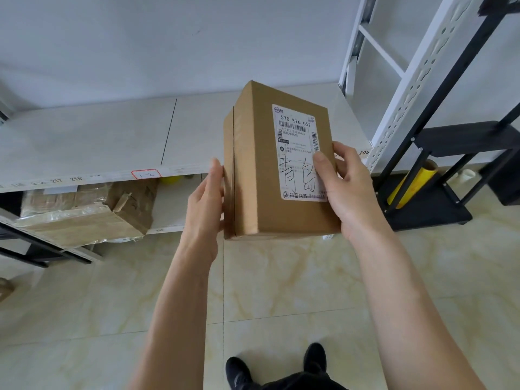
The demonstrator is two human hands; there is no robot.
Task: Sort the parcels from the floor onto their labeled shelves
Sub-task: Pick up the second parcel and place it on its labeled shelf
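I hold a brown cardboard parcel [253, 175] in front of me, above the floor and just before the white shelf [112, 142]. Its white shipping label [295, 153] faces me, with a barcode, printed codes and handwritten characters. My left hand [205, 206] presses flat against the parcel's left side. My right hand [346, 190] grips its right edge, thumb lying on the label. The shelf's front edge carries a red-bordered tag [145, 174] reading 1-2 and small number stickers.
On the lower shelf at left lies a taped, battered cardboard box [84, 215]. A black cart [439, 190] holding a yellow roll [413, 184] stands at right beside a white perforated shelf post [416, 80]. Marbled floor tiles and my black shoes [239, 372] are below.
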